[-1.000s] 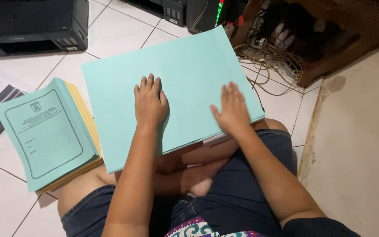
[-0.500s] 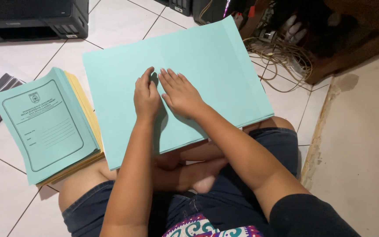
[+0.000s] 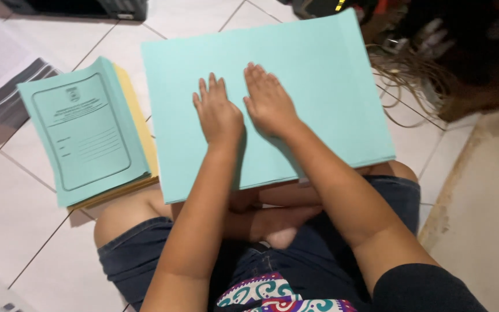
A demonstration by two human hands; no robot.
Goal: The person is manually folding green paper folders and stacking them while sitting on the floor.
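Your left hand [image 3: 218, 112] and right hand [image 3: 268, 101] lie flat, fingers extended, gripping nothing, pressing the large turquoise sheet [image 3: 319, 92] across your knees so it stays put, beside the booklet stack [image 3: 82, 130] on the floor [image 3: 24, 219].

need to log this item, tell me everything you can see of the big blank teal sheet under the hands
The large teal sheet looks like thin card or a folder cover, plain and unprinted, matte and flat. It lies tilted across the seated person's lap, its far part over the white tiled floor. The left hand and right hand press palm-down side by side near its middle.
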